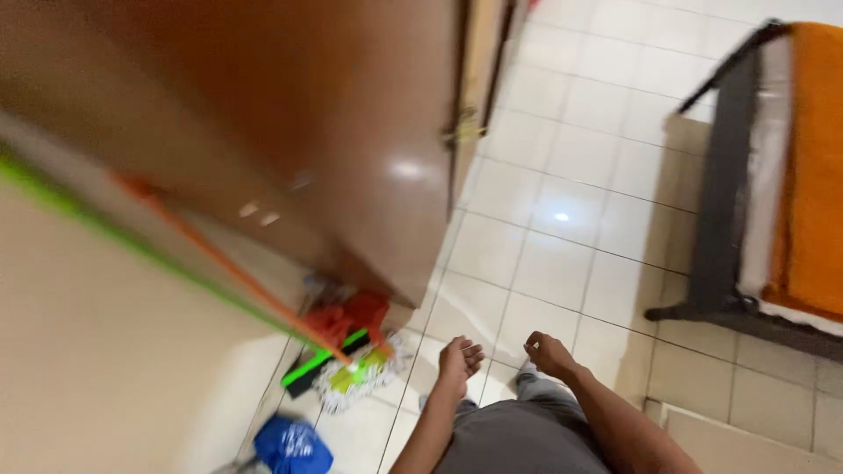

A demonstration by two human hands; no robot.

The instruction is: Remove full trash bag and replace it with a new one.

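Note:
My left hand [459, 361] hangs in front of me with its fingers loosely curled and nothing in it. My right hand [550, 354] is beside it, fingers curled in, also holding nothing. Both hover over the white tiled floor [562, 219]. To the left of my left hand, a mop [356, 373] with a green and an orange handle leans against the beige wall [105, 369]; its stringy head rests on the floor behind the brown door [290, 114].
A red cloth [347, 316] lies by the door's bottom corner. A blue bag or cloth [292, 446] sits on the floor near the wall. A dark bed frame [720, 219] with an orange cover [817, 167] stands at the right.

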